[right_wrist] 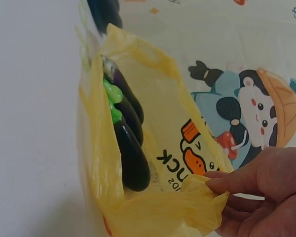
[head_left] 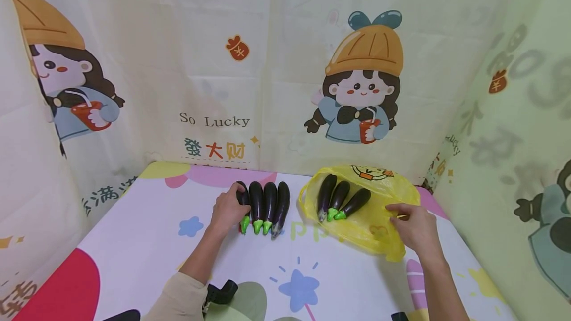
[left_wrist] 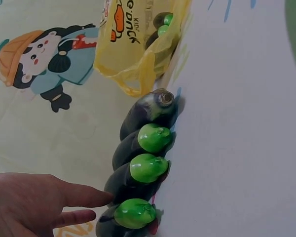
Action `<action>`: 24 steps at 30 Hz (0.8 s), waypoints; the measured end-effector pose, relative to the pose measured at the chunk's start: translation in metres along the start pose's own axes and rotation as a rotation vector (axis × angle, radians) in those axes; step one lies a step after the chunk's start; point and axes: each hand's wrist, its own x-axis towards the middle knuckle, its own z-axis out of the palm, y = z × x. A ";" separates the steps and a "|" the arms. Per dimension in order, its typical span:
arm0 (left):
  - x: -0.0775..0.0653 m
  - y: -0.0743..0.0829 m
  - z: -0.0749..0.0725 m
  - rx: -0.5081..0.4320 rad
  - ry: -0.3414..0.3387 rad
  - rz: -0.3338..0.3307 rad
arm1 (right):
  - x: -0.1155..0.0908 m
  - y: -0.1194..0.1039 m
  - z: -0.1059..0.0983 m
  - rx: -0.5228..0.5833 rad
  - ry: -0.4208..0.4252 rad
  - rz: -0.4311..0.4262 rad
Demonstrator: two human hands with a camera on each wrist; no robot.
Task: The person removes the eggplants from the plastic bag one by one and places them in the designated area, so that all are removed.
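Note:
Several dark purple eggplants lie side by side on the table; three have bright green stem ends, and the one at the right end (head_left: 282,207) has a greyish one. My left hand (head_left: 228,208) is at the leftmost eggplant (head_left: 244,221), thumb and index finger about its upper body. In the left wrist view the thumb (left_wrist: 89,194) reaches between that eggplant and its neighbour. To the right, a yellow plastic bag (head_left: 379,229) gapes toward me with three more eggplants (head_left: 354,204) inside. My right hand (right_wrist: 266,192) pinches the bag's edge between thumb and fingers.
The table (head_left: 147,241) wears a white cover with colourful prints. Cream printed curtains (head_left: 276,88) stand at the back and both sides. A black curved object (head_left: 222,292) shows by the left sleeve, and a small black piece (head_left: 399,316) at the bottom edge.

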 end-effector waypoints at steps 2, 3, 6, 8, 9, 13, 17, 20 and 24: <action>0.000 0.000 0.000 0.005 0.003 -0.001 | 0.000 0.000 0.000 0.002 -0.001 0.001; 0.000 0.001 0.000 0.008 0.004 -0.004 | 0.000 -0.001 0.000 0.002 -0.002 0.001; 0.000 0.001 0.000 0.014 0.000 -0.022 | 0.000 -0.001 0.000 0.007 -0.006 0.007; 0.000 0.001 0.000 0.015 0.000 -0.033 | 0.000 -0.002 0.000 0.009 -0.008 0.011; 0.000 0.000 0.000 0.014 0.000 -0.038 | 0.000 -0.002 0.000 0.010 -0.009 0.015; 0.001 0.000 0.000 0.002 0.004 -0.031 | 0.000 -0.002 0.000 0.010 -0.011 0.021; 0.002 -0.001 0.001 -0.009 0.009 -0.015 | 0.000 -0.002 0.000 0.010 -0.015 0.029; 0.002 -0.003 0.002 -0.009 0.017 -0.001 | 0.001 -0.002 0.000 0.011 -0.019 0.036; 0.002 -0.004 0.003 -0.013 0.029 0.016 | 0.001 -0.002 -0.001 0.011 -0.021 0.034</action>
